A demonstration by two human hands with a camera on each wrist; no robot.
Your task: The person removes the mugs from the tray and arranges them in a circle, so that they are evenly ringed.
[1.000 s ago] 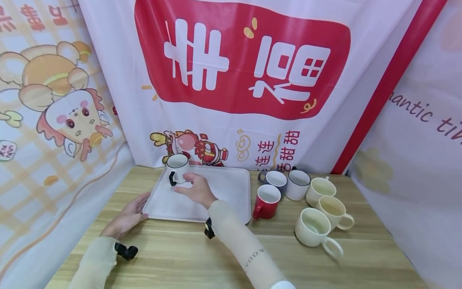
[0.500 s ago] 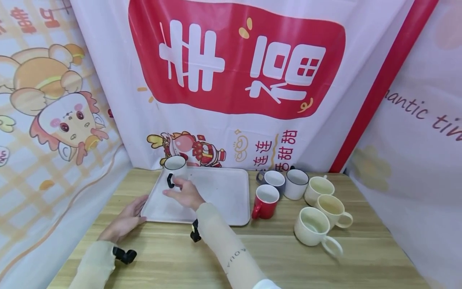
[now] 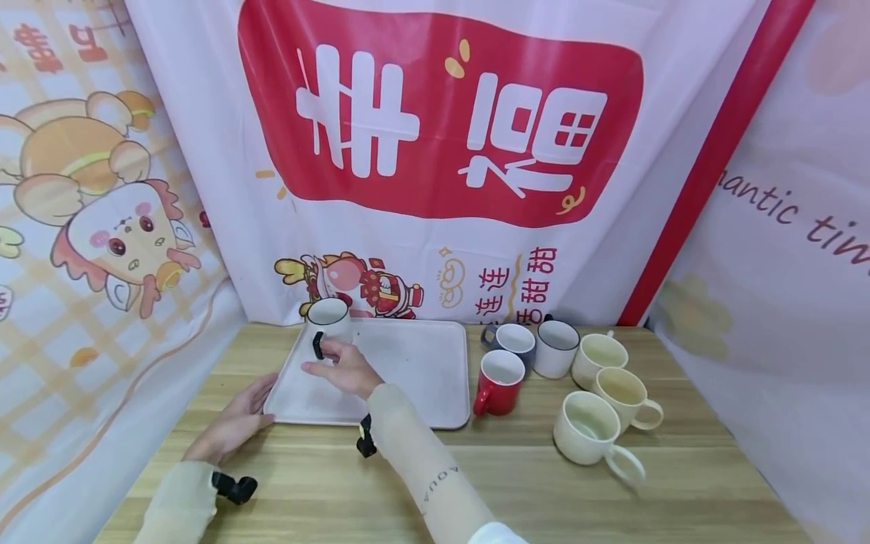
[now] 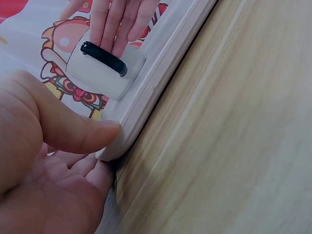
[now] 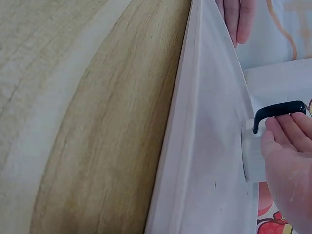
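A white enamel-look mug (image 3: 337, 330) with a dark rim and black handle (image 3: 317, 345) stands upright at the back left of a pale rectangular tray (image 3: 414, 370). My right hand (image 3: 348, 369) reaches over the tray, its fairly straight fingers touching the mug beside the handle, the thumb apart. In the right wrist view the fingertips (image 5: 287, 127) lie just under the black handle, against the mug's side. My left hand (image 3: 233, 425) holds the tray's front left corner; in the left wrist view its thumb (image 4: 100, 134) presses the rim, with the fingers along the outer side.
Right of the tray stand a red mug (image 3: 501, 389), a grey mug (image 3: 522, 341), a white dark-rimmed mug (image 3: 556, 355) and several cream mugs (image 3: 586, 438) on the wooden table (image 3: 516, 483). A printed cloth (image 3: 435, 227) hangs right behind the tray.
My right hand has moved from the mug's right side left to its handle, the fingers closer in. The left hand stays at the tray corner. The head view has shifted slightly.
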